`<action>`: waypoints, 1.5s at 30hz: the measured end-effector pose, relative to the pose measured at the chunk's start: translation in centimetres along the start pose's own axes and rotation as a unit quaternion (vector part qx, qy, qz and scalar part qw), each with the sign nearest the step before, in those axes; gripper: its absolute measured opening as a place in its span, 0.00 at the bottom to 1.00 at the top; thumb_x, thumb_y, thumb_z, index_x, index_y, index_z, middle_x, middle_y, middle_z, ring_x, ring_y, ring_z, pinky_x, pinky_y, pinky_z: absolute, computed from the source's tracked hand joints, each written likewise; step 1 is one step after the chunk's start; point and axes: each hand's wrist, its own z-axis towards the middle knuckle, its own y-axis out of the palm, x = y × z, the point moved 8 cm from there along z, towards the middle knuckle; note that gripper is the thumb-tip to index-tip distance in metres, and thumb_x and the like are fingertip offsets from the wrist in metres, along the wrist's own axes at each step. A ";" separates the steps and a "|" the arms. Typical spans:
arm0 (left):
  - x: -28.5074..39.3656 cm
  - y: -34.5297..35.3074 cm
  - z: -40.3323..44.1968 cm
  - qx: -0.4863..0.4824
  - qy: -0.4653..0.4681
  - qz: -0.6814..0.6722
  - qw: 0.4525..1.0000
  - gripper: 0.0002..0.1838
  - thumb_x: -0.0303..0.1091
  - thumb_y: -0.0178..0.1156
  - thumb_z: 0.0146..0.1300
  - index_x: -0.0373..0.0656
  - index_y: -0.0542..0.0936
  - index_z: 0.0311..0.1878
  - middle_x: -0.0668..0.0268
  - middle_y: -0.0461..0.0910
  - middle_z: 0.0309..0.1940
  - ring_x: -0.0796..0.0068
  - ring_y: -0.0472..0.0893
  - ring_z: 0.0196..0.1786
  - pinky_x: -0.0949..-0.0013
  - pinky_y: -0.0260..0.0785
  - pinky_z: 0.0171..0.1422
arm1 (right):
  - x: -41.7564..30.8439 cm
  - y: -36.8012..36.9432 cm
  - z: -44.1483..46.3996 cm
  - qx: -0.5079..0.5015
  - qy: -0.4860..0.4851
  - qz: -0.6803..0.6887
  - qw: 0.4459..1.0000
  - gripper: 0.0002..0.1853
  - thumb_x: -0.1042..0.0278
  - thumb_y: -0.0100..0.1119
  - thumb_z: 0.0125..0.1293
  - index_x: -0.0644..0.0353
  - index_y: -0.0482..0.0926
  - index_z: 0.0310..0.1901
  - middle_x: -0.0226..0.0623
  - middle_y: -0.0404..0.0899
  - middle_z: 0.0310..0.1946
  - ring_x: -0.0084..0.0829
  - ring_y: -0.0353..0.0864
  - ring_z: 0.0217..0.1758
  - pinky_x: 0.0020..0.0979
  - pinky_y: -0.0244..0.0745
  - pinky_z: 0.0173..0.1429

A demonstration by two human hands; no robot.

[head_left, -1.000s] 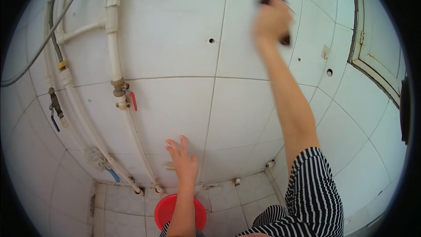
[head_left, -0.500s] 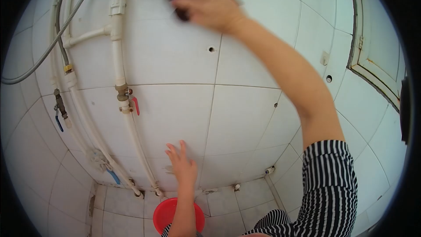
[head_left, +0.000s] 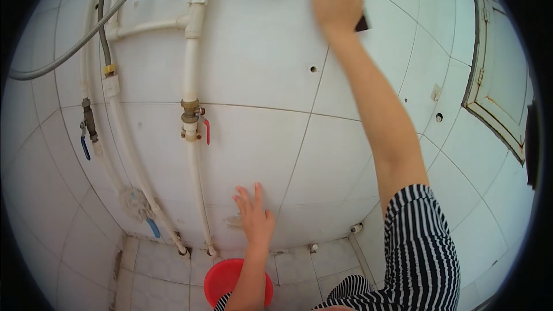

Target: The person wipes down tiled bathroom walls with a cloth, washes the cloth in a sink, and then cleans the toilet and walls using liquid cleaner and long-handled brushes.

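High on the white tiled wall (head_left: 253,57), my right hand (head_left: 341,3) is closed round a dark cloth (head_left: 362,23), whose edges stick out above and beside the fingers. My right arm reaches up from a striped sleeve. Lower down, my left hand (head_left: 255,214) has its fingers spread at the wall and holds nothing. Below it, my left forearm passes in front of a red basin (head_left: 222,277) on the tiled floor.
White pipes (head_left: 194,75) run down the wall at the left, with a red-handled valve (head_left: 207,131) and a blue-handled valve (head_left: 86,147). A grey hose (head_left: 75,49) curves at the upper left. At the right is a small framed hatch (head_left: 500,75).
My right hand swept left with the dark cloth, then came back right to high on the wall. My left hand stays low, fingers spread. The view has shifted a little.
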 end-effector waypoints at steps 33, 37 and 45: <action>-0.3 -1.3 0.2 -0.025 -0.006 -0.046 0.999 0.43 0.20 0.57 0.60 0.58 0.62 0.80 0.45 0.41 0.83 0.30 0.46 0.82 0.48 0.55 0.81 | -17.3 -2.9 -8.9 -0.039 -0.130 0.249 0.959 0.19 0.75 0.62 0.55 0.64 0.81 0.50 0.45 0.76 0.62 0.53 0.71 0.63 0.50 0.68 0.64; -0.6 -0.9 0.0 -0.001 0.015 -0.009 1.000 0.43 0.21 0.59 0.59 0.58 0.63 0.79 0.45 0.44 0.83 0.32 0.47 0.82 0.47 0.60 0.78 | -18.4 -5.8 -17.3 -0.128 -0.233 0.317 0.910 0.07 0.72 0.61 0.53 0.51 0.79 0.36 0.24 0.77 0.42 0.34 0.75 0.49 0.40 0.74 0.51; 0.4 -0.7 0.2 -0.030 -0.010 -0.048 0.998 0.42 0.20 0.57 0.61 0.52 0.60 0.80 0.41 0.39 0.83 0.28 0.44 0.81 0.45 0.54 0.81 | -12.1 -5.3 -12.4 -0.145 -0.420 0.295 0.846 0.09 0.71 0.63 0.56 0.52 0.83 0.40 0.32 0.85 0.46 0.39 0.85 0.46 0.37 0.74 0.44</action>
